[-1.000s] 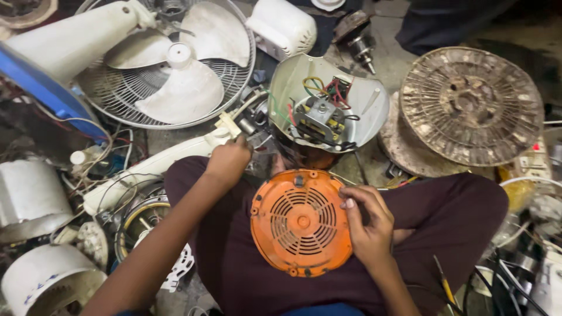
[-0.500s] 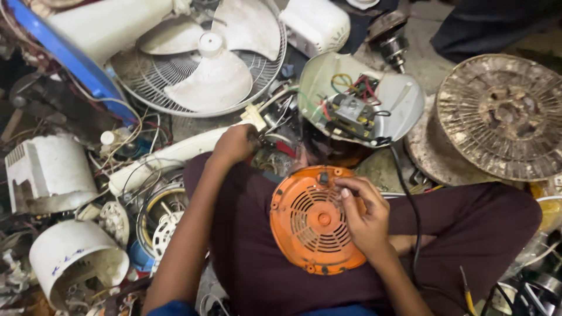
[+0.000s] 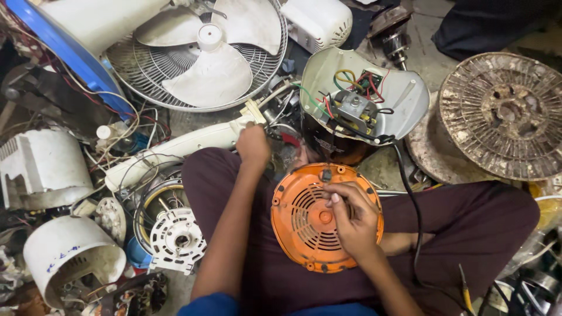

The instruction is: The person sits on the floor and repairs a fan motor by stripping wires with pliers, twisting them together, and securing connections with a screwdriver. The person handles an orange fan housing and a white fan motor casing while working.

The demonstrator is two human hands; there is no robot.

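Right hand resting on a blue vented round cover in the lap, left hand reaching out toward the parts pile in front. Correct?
Not quite. In the head view the vented round cover under the right hand is orange, not blue. The rest holds: it lies in the lap, and the left hand reaches out toward the parts pile.

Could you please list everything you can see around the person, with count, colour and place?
orange vented cover: one, orange, on the lap.
fan guard with blades: one, white, top centre.
open motor housing: one, pale, coloured wires inside, above the cover.
rusty round grille: one, brown, right.
white stand tube: one, white, left of the knee.
white motor plate: one, white, lower left.
white casings: two, white, far left.
black cable: one, black, over the right leg.
left hand: reaching among parts.
right hand: on the cover.
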